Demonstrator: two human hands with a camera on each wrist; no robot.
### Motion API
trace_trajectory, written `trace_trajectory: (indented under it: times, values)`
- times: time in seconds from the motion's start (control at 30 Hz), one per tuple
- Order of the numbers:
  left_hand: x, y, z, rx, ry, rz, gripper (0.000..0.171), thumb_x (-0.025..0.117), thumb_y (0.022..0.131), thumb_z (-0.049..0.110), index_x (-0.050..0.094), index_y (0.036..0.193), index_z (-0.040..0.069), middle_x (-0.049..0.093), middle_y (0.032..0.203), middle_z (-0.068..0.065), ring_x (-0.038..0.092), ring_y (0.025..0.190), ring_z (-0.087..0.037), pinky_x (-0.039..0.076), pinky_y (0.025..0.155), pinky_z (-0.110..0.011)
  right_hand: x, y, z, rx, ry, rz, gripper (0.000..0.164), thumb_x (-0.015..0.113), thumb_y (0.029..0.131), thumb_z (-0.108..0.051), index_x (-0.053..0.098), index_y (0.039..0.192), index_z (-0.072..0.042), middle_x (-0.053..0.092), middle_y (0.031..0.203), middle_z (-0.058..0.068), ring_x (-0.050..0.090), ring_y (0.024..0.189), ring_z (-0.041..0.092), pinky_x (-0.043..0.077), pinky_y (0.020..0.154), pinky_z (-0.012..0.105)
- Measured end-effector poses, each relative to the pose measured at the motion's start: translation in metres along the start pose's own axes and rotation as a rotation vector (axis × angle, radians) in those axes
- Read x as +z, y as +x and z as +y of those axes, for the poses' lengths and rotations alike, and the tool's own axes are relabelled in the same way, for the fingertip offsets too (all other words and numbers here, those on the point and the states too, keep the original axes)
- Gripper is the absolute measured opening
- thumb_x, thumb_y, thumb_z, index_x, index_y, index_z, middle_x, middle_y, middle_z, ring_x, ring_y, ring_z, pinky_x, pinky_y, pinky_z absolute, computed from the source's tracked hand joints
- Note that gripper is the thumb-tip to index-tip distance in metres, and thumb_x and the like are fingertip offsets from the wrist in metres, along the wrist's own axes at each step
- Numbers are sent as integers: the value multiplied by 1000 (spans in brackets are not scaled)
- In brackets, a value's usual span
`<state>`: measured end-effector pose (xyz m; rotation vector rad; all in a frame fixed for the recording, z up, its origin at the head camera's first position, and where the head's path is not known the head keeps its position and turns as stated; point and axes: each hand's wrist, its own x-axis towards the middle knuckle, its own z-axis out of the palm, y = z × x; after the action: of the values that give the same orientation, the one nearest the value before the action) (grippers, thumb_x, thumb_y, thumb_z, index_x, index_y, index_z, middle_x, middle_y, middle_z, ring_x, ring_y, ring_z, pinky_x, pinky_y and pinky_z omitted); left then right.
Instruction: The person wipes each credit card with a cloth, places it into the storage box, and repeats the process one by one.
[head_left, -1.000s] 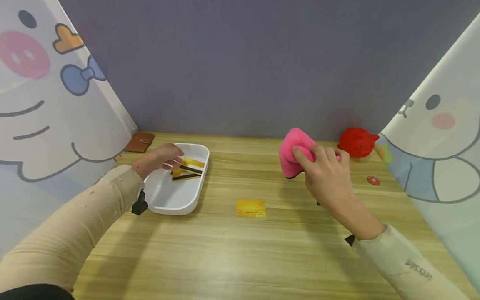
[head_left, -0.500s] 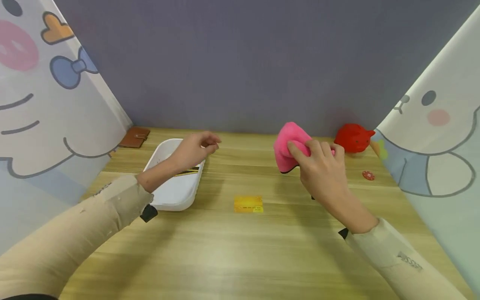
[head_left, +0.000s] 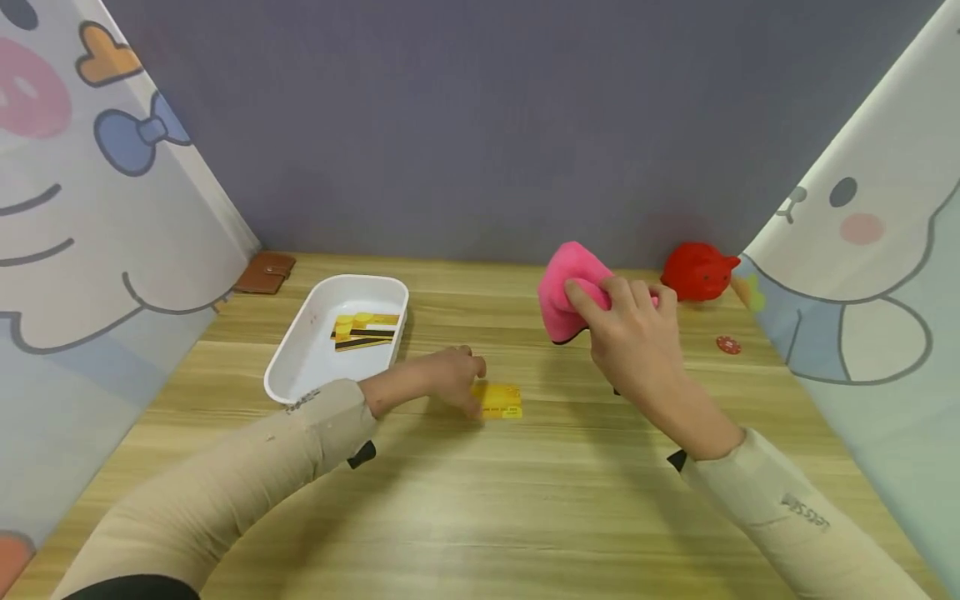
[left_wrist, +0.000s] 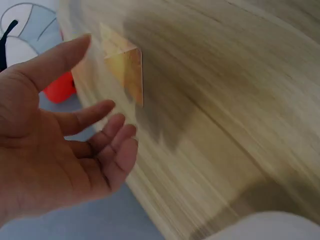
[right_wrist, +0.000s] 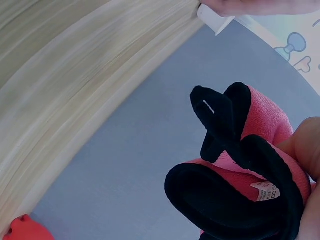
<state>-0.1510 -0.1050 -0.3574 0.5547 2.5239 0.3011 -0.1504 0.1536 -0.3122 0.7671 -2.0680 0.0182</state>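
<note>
My left hand (head_left: 450,379) is low over the wood table, right at the left end of a yellow-gold bank card (head_left: 504,402) lying flat. In the left wrist view its thumb and fingers are spread apart with nothing between them, and the card (left_wrist: 125,70) shows beyond the fingertips. My right hand (head_left: 637,329) holds a bunched, soft pink fabric item with black edging (head_left: 573,287) above the table, pinched between thumb and fingers. In the right wrist view, a black strap with a slit (right_wrist: 212,112) and a white label (right_wrist: 266,191) show on it.
A white tray (head_left: 281,367) on the left holds several yellow cards with dark stripes (head_left: 363,337). Behind it lies a brown wallet (head_left: 264,273). At the right back are a red piggy bank (head_left: 697,273) and a red poker chip (head_left: 728,344). A grey wall (head_left: 480,125) stands behind the table.
My left hand has moved from over the white tray rightward and down to the loose card. My right hand still holds the pink fabric item in nearly the same place; the head view shifts slightly.
</note>
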Motion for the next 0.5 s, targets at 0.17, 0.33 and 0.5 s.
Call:
trace_trajectory:
  times: [0.17,0.33,0.5]
  values:
    - [8,9,2,-22,64,-2,70,83,82,36,54,138,7,53,134,-14,50,119,-30,48,98,-44,-1,-1,0,8,-5,-36,40,58,84,5,63,118,-15,60,97,19,56,78,38,45,77,57]
    - [11,12,4,-57,91,-5,69,84,82,36,53,136,7,52,133,-14,50,120,-29,48,97,-43,-1,-2,0,13,-2,-67,41,57,86,4,63,121,-16,60,100,19,56,83,38,43,80,57]
    - [11,15,9,-55,133,-6,64,84,80,38,56,129,8,54,119,-9,50,109,-24,48,93,-39,1,-5,2,15,6,-44,41,56,85,5,65,120,-16,60,98,19,55,81,38,43,80,58]
